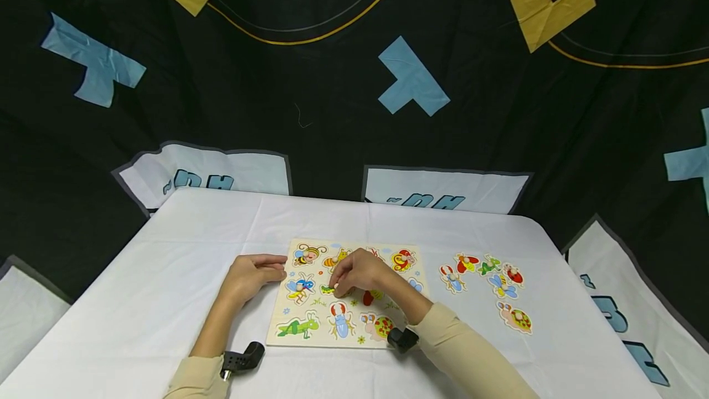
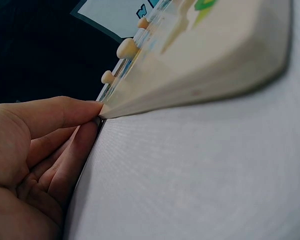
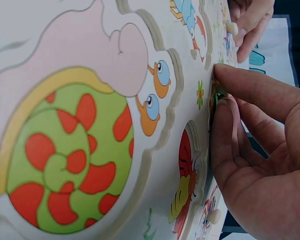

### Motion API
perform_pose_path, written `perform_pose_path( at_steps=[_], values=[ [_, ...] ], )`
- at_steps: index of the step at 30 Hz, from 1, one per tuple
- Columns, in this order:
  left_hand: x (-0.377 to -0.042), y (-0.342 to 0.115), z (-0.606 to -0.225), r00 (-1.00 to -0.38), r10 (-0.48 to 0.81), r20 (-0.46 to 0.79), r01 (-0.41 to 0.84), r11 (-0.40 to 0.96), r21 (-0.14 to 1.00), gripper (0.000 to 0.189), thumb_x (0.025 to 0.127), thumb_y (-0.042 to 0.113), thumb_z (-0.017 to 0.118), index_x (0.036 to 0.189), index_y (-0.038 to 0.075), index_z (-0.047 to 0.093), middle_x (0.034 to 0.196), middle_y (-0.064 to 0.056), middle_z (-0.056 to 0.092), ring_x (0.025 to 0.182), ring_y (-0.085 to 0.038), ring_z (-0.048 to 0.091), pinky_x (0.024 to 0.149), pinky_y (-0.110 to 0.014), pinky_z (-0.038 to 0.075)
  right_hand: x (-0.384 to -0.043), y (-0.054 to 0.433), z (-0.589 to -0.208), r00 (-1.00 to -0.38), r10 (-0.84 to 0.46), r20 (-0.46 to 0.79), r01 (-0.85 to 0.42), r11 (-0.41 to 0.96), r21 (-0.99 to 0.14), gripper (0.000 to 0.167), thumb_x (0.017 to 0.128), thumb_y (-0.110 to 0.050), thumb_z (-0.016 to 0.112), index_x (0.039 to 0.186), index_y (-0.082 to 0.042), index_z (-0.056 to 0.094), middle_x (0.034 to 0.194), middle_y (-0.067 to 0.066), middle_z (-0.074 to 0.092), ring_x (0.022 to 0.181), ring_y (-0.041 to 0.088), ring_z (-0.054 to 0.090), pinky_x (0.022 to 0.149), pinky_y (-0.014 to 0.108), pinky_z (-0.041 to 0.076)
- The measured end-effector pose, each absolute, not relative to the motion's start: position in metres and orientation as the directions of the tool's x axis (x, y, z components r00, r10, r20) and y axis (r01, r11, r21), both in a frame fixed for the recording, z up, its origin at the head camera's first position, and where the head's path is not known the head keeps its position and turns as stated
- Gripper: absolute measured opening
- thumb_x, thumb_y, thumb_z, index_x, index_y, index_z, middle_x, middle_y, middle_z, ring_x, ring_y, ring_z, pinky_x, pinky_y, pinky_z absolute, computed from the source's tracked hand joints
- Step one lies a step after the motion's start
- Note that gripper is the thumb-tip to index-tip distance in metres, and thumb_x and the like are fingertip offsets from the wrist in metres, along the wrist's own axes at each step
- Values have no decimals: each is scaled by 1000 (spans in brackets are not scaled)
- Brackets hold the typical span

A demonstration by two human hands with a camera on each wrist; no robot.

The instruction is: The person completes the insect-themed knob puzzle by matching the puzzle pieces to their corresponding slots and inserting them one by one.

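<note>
A wooden insect puzzle board (image 1: 324,340) lies flat on the white table, its pictures set in cut-out outlines. My right hand (image 1: 357,273) is over the middle of it, thumb and fingertips pinching a small green puzzle piece (image 3: 214,104) close against the board; the fingers hide most of that piece. At the board's left edge, my left hand (image 1: 252,276) touches the side with extended fingertips (image 2: 92,111). Wooden knobs (image 2: 127,48) stand up from pieces on the board. Below the right hand shows the snail recess (image 3: 65,165), with no knob on it.
Right of the board lie several loose pieces: a stag beetle (image 1: 452,279), a red-and-yellow bug (image 1: 466,263), a green insect (image 1: 490,265), a ladybug (image 1: 513,274), a blue-winged dragonfly (image 1: 503,287) and a snail (image 1: 515,318). A black patterned cloth (image 1: 332,109) hangs behind the table.
</note>
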State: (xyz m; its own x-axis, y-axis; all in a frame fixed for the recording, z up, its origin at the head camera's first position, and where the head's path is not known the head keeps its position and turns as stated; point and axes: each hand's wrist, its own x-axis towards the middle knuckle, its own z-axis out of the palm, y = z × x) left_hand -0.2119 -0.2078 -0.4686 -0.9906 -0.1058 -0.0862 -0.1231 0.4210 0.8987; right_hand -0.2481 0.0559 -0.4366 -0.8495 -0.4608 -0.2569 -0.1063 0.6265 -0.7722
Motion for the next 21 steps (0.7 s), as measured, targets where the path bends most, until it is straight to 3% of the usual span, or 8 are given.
perform_pose_path(
  at_steps=[10,21],
  values=[
    [-213,-209,-468,-990,-114,-84,-125,433,893,39,81,17,83,119,7,76,96,-3,79,87,-6,70,90,-26,46,-249,58,-435,-833,-500,-238,-146,613,-777,14,73,-4,88,81,-14,80,72,-5,70,67,8,57,64,23,45],
    [-214,-209,-470,-991,-108,-78,-118,431,895,40,81,16,83,119,6,75,97,-4,79,86,-5,70,86,-22,46,-247,56,-434,-842,-491,-223,-164,628,-761,14,73,-4,88,79,-14,79,70,-5,68,65,8,55,61,23,43]
  ],
)
